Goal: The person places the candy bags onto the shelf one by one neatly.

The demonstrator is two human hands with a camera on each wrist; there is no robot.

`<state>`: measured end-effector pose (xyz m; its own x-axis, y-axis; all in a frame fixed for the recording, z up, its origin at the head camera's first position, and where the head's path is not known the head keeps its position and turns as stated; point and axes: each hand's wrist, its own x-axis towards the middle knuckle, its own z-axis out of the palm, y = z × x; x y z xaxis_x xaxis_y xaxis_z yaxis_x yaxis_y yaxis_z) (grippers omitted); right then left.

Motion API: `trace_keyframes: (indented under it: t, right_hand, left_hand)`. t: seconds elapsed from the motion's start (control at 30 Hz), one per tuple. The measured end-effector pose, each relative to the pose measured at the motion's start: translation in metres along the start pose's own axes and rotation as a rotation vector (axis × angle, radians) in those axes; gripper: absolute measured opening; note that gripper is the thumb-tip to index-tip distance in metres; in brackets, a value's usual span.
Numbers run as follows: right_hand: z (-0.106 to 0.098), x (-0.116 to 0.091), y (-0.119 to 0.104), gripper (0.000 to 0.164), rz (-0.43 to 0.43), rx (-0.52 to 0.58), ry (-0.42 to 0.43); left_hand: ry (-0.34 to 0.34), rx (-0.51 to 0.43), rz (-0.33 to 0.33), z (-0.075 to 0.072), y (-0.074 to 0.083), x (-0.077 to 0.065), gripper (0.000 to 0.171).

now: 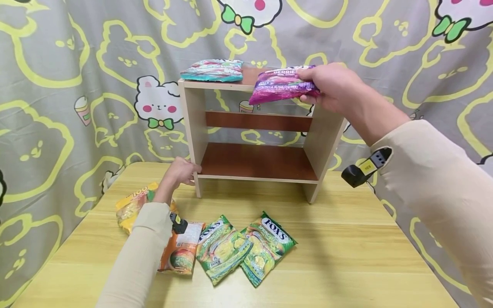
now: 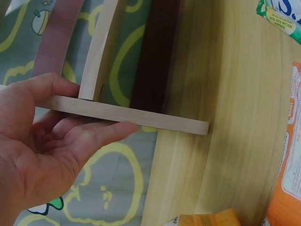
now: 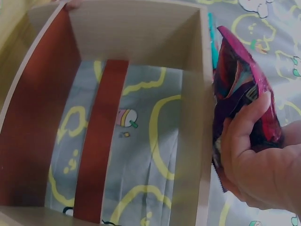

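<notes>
My right hand [image 1: 333, 87] grips a purple and pink bag of berry candy [image 1: 283, 83] by its right end. The bag overlaps the right part of the small wooden shelf's top board in the head view; the right wrist view shows the same candy bag [image 3: 240, 89] beside that board. A teal candy bag [image 1: 213, 70] lies flat on the top's left side. Down at the left side panel [image 2: 155, 117] of the shelf [image 1: 259, 162], my left hand [image 1: 181, 171] holds its front edge, thumb on the inner face and fingers on the outer.
Two green Fox's candy bags [image 1: 223, 250] lie overlapping on the wooden table [image 1: 346, 256] before the shelf. An orange bag [image 1: 181, 256] and a yellow bag [image 1: 132, 205] lie left of them, partly behind the left arm. A patterned curtain [image 1: 115, 72] hangs close behind the shelf.
</notes>
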<state>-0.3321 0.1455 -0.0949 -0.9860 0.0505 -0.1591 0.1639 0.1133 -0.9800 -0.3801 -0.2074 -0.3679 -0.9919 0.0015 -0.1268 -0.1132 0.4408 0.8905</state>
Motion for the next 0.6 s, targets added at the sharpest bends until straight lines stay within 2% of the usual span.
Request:
trace_keyframes:
  t: [0.13,0.23,0.4,0.5,0.53,0.6]
  right_hand:
    - [-0.0028,0.0010,-0.0034,0.049,0.002,0.220,-0.067]
    - [-0.0021,0.0011,-0.0064,0.058,0.015,0.322,-0.089]
    - [0.0010,-0.0011,-0.0084,0.082,0.022,0.346,-0.100]
    - [0.0017,-0.0037,-0.0068,0.081,-0.019,0.206,-0.065]
    - [0.0013,-0.0046,-0.0056,0.075,-0.039,0.127,-0.048]
    - [-0.0004,-0.0068,-0.0015,0.062,-0.116,-0.132,-0.003]
  left_hand:
    - [0.003,0.002,0.002,-0.0001,0.0007,-0.0008,0.034]
    - [0.005,0.003,0.001,-0.0001,0.0014,-0.0016,0.033]
    - [0.005,0.000,-0.005,-0.0002,0.0015,-0.0019,0.034]
    - [-0.001,-0.002,-0.006,-0.0004,0.0012,-0.0019,0.035]
    - [-0.003,0.001,-0.004,-0.0006,0.0013,-0.0020,0.035]
    - [-0.002,0.006,0.001,-0.0009,0.0011,-0.0019,0.035]
